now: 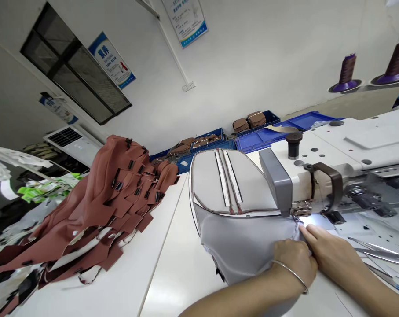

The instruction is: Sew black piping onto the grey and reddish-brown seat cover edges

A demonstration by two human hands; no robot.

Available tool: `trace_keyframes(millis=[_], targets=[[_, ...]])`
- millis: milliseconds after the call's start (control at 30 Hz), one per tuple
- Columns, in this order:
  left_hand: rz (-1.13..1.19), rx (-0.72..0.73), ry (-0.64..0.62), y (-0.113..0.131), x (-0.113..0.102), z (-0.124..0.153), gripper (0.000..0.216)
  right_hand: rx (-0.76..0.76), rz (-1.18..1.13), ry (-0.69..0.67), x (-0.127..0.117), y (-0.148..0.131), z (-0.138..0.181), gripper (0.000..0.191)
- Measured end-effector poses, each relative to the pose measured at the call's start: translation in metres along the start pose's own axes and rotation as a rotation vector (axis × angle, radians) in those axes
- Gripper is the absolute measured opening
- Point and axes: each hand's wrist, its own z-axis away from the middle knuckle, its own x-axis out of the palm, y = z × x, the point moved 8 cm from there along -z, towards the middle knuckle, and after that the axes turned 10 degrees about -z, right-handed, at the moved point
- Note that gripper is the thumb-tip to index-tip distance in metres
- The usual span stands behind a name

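Nothing is legible from here. The top poster (185,20) carries rows of tiny Chinese print. The middle poster (111,59) has two large blue characters, tilted and blurred. The low poster (58,108) is too smeared to read.

Both hands (309,257) pressing grey cover (242,211), sewing machine (334,167) beside

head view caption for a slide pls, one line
Left hand and right hand steady a grey cover at the sewing machine needle, red-brown cut pieces heaped on the white table beside.
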Motion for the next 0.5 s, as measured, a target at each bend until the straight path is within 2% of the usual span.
trace_keyframes(millis=[333, 500], targets=[[-0.03, 0.034, -0.022, 0.0024, -0.0028, -0.0027, 0.037, -0.033, -0.012, -0.049, 0.0047, 0.0013, -0.0028, 0.036], [-0.072, 0.022, -0.054, 0.0026, -0.0071, -0.006, 0.034, -0.023, -0.027, -0.026, -0.0015, -0.0032, -0.006, 0.037]])
